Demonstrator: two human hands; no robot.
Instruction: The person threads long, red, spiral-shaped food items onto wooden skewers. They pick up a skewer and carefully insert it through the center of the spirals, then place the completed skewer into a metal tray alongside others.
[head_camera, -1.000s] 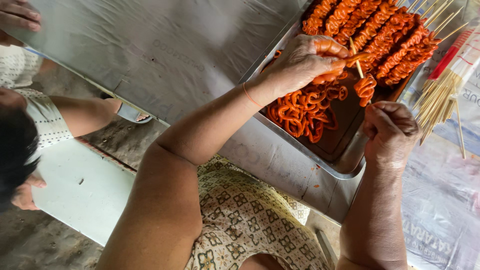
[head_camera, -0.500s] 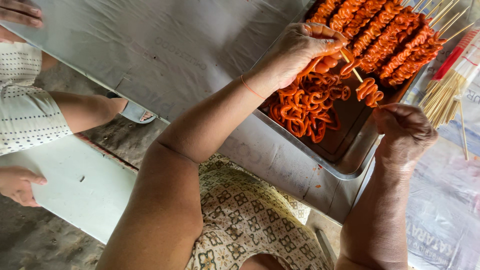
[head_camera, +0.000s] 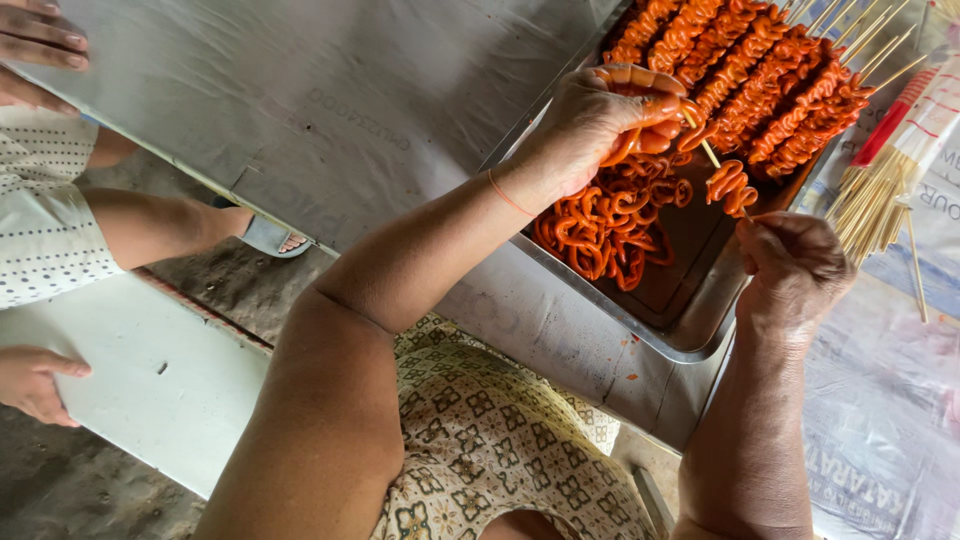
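orange meat coils (head_camera: 600, 225) | silver tray (head_camera: 690, 335) | tan skewers (head_camera: 880, 190) | brown patterned dress (head_camera: 490, 440)

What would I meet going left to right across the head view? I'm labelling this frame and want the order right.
Another person's dotted white garment → grey sandal on a foot → left hand pinching curled orange meat → right hand gripping a thin wooden skewer → bundle of bare bamboo sticks.
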